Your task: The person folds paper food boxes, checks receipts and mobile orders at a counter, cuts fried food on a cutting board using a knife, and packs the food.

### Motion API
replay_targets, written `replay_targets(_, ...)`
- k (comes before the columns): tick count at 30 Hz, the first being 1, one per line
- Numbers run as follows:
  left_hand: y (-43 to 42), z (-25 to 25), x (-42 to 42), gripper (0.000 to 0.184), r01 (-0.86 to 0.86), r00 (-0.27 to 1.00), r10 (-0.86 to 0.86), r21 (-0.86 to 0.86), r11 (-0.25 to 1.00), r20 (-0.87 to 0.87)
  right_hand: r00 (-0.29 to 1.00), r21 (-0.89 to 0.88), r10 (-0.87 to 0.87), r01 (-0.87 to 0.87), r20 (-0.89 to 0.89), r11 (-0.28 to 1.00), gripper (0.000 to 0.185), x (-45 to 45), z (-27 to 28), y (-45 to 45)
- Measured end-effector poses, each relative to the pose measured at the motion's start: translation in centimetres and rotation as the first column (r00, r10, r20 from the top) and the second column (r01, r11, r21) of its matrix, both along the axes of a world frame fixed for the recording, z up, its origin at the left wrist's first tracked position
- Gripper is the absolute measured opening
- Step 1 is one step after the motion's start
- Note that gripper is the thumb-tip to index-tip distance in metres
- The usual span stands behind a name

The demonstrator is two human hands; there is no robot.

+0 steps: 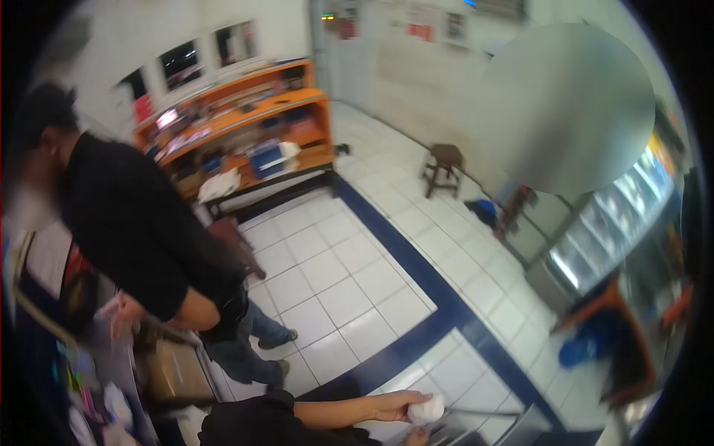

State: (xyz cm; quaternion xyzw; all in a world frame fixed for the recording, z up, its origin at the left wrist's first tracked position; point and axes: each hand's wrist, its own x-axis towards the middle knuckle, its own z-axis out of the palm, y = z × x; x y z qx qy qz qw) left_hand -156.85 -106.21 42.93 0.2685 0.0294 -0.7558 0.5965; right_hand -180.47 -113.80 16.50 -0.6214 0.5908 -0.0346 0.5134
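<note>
Near the bottom edge, my left hand point(400, 406) reaches in from a black sleeve. Its fingers and thumb are closed on a white, rounded lump point(426, 409), which may be dough; its exact kind is unclear. Just below the lump, part of my right hand point(418, 436) shows, mostly cut off by the frame. I cannot tell whether it touches the lump. Close by on the right is a grey metal surface point(513, 430).
At the left stands a person point(141, 215) in black top and jeans, beside a cardboard box point(177, 372). An orange shelf point(301, 100) holds various items. A stool point(445, 165), glass-front display cooler point(606, 223) and blue plastic item point(584, 349) are to the right.
</note>
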Motion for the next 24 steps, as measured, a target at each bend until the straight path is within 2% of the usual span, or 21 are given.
replay_targets(2, 1.7, 0.7, 2.3, 0.05, -0.111, 0.994, 0.108, -0.102, 0.989, -0.026, 0.975, 0.221, 0.186, -0.209, 0.12, 0.953, 0.033, 5.4, 3.7, -0.3)
replay_targets(5, 4.5, 0.4, 7.5, 0.058, -0.285, 0.922, 0.291, -0.061, 0.957, 0.257, 0.886, 0.354, 0.432, -0.463, 0.168, 0.813, 0.035, 14.0, 6.5, -1.7)
replay_targets(6, 6.1, 1.3, 8.8, 0.062, -0.386, 0.847, 0.381, -0.064, 0.92, 0.37, 0.841, 0.373, 0.515, -0.536, 0.163, 0.757, 0.037, 16.8, 6.9, -2.5)
replay_targets(7, 7.7, 2.3, 10.0, 0.067, -0.478, 0.75, 0.448, -0.07, 0.876, 0.486, 0.808, 0.354, 0.56, -0.586, 0.183, 0.729, 0.04, 19.7, 10.0, -2.5)
replay_targets(8, 9.7, 3.9, 10.9, 0.067, -0.571, 0.657, 0.507, -0.07, 0.818, 0.558, 0.696, 0.32, 0.673, -0.715, 0.249, 0.621, 0.047, 22.4, 9.4, -4.0)
replay_targets(9, 11.3, 4.8, 11.3, 0.068, -0.666, 0.55, 0.555, -0.073, 0.742, 0.625, 0.618, 0.321, 0.754, -0.777, 0.223, 0.541, 0.047, 24.8, 12.3, -3.4)
replay_targets(10, 12.5, 4.4, 11.1, 0.068, -0.761, 0.474, 0.64, -0.085, 0.644, 0.605, 0.619, 0.327, 0.696, -0.785, 0.364, 0.527, 0.049, 27.4, 16.9, -1.5)
replay_targets(11, 14.8, 3.7, 11.8, 0.068, -0.799, 0.362, 0.526, -0.035, 0.601, 0.769, 0.599, 0.344, 0.631, -0.801, 0.494, 0.491, 0.051, 30.0, 20.3, 0.9)
replay_targets(12, 16.8, 3.2, 12.0, 0.069, -0.842, 0.272, 0.36, 0.04, 0.537, 0.892, 0.561, 0.421, 0.614, -0.827, 0.555, 0.374, 0.058, 32.0, 21.3, 1.9)
replay_targets(13, 18.2, 3.9, 11.5, 0.072, -0.906, 0.248, 0.351, 0.087, 0.415, 0.903, 0.544, 0.502, 0.582, -0.828, 0.605, 0.252, 0.066, 33.5, 22.2, 2.9)
replay_targets(14, 18.9, 3.4, 11.3, 0.07, -0.94, 0.221, 0.323, 0.112, 0.322, 0.92, 0.501, 0.527, 0.534, -0.842, 0.682, 0.117, 0.067, 34.3, 25.9, 5.9)
replay_targets(15, 19.2, 2.7, 11.4, 0.07, -0.958, 0.21, 0.285, 0.138, 0.253, 0.935, 0.504, 0.564, 0.529, -0.824, 0.683, 0.056, 0.06, 34.4, 29.1, 8.3)
replay_targets(16, 18.6, 2.8, 11.9, 0.07, -0.976, 0.186, 0.293, 0.141, 0.168, 0.938, 0.458, 0.565, 0.564, -0.825, 0.688, -0.02, 0.06, 36.8, 28.9, 8.1)
replay_targets(18, 19.3, 1.4, 12.3, 0.066, -0.978, 0.174, 0.174, 0.149, 0.146, 0.969, 0.357, 0.569, 0.661, -0.812, 0.659, -0.129, 0.06, 41.0, 25.5, 9.0)
replay_targets(19, 19.5, 1.1, 12.3, 0.066, -0.982, 0.179, 0.182, 0.166, 0.088, 0.967, 0.312, 0.579, 0.7, -0.796, 0.643, -0.177, 0.06, 42.4, 23.9, 9.1)
replay_targets(20, 20.0, 0.8, 12.2, 0.064, -0.978, 0.201, 0.128, 0.191, 0.085, 0.971, 0.27, 0.593, 0.73, -0.773, 0.628, -0.224, 0.06, 43.0, 22.8, 9.7)
replay_targets(21, 20.2, 0.7, 12.0, 0.063, -0.972, 0.226, 0.077, 0.219, 0.084, 0.971, 0.239, 0.592, 0.727, -0.757, 0.644, -0.276, 0.059, 43.1, 25.1, 10.7)
replay_targets(22, 20.9, 1.9, 11.4, 0.063, -0.963, 0.262, 0.122, 0.252, 0.094, 0.957, 0.153, 0.535, 0.749, -0.789, 0.645, -0.3, 0.058, 43.0, 27.3, 11.9)
replay_targets(23, 21.5, 2.3, 10.4, 0.063, -0.964, 0.264, 0.15, 0.262, 0.034, 0.953, 0.054, 0.471, 0.771, -0.818, 0.635, -0.331, 0.057, 43.0, 28.7, 12.7)
replay_targets(24, 21.6, 2.2, 9.7, 0.065, -0.975, 0.218, 0.226, 0.223, 0.005, 0.949, 0.008, 0.482, 0.781, -0.79, 0.625, -0.378, 0.057, 44.0, 28.9, 12.7)
